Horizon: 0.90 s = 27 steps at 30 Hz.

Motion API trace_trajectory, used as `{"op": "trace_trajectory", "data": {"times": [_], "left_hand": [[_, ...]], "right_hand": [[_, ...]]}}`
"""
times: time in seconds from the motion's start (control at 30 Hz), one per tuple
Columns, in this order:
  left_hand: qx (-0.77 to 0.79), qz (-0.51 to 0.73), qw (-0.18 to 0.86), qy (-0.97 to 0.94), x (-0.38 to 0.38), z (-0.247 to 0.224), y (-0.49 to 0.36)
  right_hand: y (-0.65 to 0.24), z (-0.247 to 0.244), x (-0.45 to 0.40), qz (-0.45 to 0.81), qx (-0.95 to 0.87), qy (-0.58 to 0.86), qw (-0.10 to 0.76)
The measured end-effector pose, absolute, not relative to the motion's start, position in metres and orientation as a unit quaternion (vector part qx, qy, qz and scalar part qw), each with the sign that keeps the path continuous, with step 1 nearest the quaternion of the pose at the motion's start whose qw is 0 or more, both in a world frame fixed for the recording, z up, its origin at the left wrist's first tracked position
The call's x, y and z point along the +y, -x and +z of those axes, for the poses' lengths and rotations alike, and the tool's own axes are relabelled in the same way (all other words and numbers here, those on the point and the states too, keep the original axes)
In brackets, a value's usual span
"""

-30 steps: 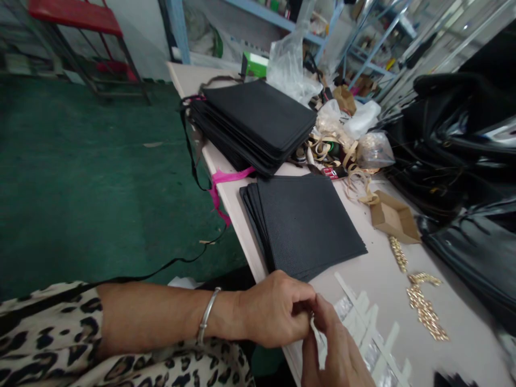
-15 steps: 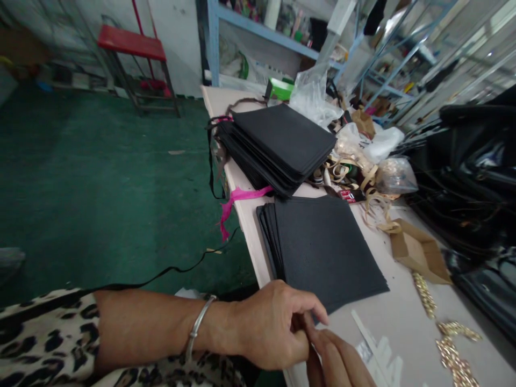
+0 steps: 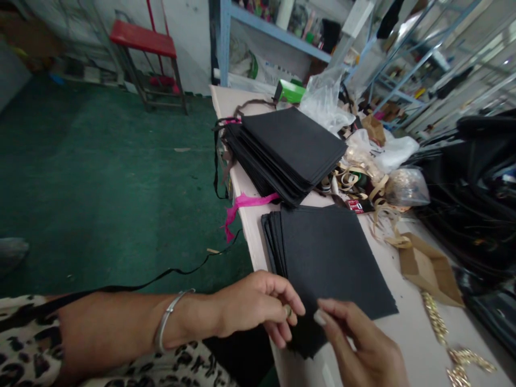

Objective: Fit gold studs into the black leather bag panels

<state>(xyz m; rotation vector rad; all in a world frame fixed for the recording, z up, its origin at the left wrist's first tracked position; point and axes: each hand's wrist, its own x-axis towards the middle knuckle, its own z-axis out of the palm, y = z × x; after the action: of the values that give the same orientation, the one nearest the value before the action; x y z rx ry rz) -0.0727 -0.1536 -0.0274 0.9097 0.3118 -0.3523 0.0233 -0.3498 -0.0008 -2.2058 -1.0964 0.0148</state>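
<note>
My left hand (image 3: 258,305), with a silver bangle (image 3: 167,317) on its wrist, is over the front edge of the table. Its thumb and fingers close around a tiny gold-toned spot that I cannot make out. To its right, my right hand (image 3: 363,344) pinches thumb against index finger. A pale spot shows at that thumb's tip; whether it is a nail or a small piece is unclear. The hands are apart. Just beyond them lies a stack of black panels (image 3: 334,258). Some black material (image 3: 306,336) shows below and between the hands.
A taller stack of black panels (image 3: 294,145) lies farther back, near a pink strip (image 3: 250,201). On the right are an open cardboard box (image 3: 429,269), gold chain (image 3: 435,317), tangled beige straps (image 3: 382,215) and black bags (image 3: 471,177). A red stool (image 3: 143,38) stands on the green floor.
My hands, touching each other before, have separated. The left has shifted leftward and the right has come farther into view. Black material now shows between them, and the view has shifted slightly.
</note>
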Motion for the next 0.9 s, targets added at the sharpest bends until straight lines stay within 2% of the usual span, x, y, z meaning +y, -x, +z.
{"op": "trace_trajectory", "data": {"times": [0.1,0.2,0.3,0.5,0.7,0.8,0.9], "left_hand": [[0.188,-0.112,0.874,-0.433,-0.141,-0.022,0.079],[0.218,-0.083,0.868,-0.438,-0.136,-0.024,0.085],[0.242,-0.076,0.852,-0.458,-0.137,-0.027,0.088],[0.172,-0.113,0.836,-0.508,-0.144,-0.027,0.094],[0.159,-0.114,0.821,-0.537,-0.152,-0.027,0.094],[0.150,-0.063,0.821,-0.547,-0.153,-0.027,0.094],[0.185,0.017,0.722,-0.666,-0.148,-0.027,0.096]], "right_hand": [[-0.061,-0.004,-0.334,-0.063,-0.346,0.892,0.283],[-0.085,-0.014,-0.316,-0.111,-0.358,0.896,0.240],[-0.083,-0.022,-0.315,-0.097,-0.384,0.889,0.231],[-0.038,-0.025,-0.357,0.046,-0.375,0.867,0.325],[-0.014,-0.024,-0.358,0.164,-0.223,0.863,0.422],[-0.018,-0.025,-0.351,0.198,-0.165,0.853,0.453],[-0.024,-0.029,-0.353,0.218,-0.142,0.846,0.466]]}}
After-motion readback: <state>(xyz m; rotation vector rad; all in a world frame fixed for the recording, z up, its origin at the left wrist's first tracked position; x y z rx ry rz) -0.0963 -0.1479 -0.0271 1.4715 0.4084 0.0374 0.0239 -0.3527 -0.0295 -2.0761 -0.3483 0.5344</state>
